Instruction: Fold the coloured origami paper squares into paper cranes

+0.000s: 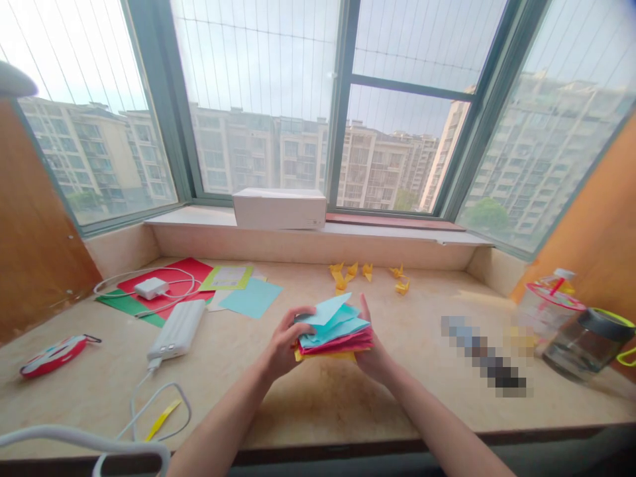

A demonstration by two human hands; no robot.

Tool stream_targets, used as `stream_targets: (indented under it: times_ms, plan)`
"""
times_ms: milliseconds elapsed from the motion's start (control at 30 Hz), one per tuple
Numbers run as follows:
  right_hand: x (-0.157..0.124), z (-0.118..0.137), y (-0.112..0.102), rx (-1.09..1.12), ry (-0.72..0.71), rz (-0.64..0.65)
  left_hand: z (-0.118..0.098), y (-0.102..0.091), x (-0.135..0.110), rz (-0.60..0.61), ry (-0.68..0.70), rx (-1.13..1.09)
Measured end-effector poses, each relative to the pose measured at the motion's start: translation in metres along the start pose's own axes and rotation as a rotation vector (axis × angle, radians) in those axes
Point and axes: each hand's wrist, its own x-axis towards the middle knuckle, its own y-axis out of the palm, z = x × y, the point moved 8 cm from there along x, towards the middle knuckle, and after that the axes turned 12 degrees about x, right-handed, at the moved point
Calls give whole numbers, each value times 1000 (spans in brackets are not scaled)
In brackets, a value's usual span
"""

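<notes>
Between my two hands is a stack of folded coloured paper (334, 331), light blue on top, pink-red in the middle and yellow underneath. My left hand (288, 341) grips its left side, thumb and fingers closed on the blue sheets. Along the right edge, my right hand (373, 354) presses against the stack, its fingers mostly hidden behind the paper. The stack is held a little above the counter, and its top blue sheets fan upward. Several small yellow origami cranes (366, 271) stand behind it, near the sill.
At left lie a red sheet (183, 275), a blue sheet (252, 298), a white charger (151, 287), a power bank (177, 329) with cables, and a red-white pouch (54, 356). A white box (279, 209) rests on the sill. Right are a dark-lidded bottle (586, 344) and a clear cup (551, 305).
</notes>
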Motion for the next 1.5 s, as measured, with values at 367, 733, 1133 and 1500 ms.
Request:
stream_targets:
  times_ms: [367, 733, 1133, 1500]
  plan:
    - [-1, 42, -13, -406, -426, 1, 10, 2, -1, -34, -96, 200]
    - [0, 43, -13, -198, -411, -90, 15, -3, 11, -112, -147, 364]
    - [57, 4, 13, 182, 86, -66, 61, 14, -2, -191, -759, -338]
    - [63, -18, 22, -59, 14, -181, 82, 34, -21, -226, -1138, -867]
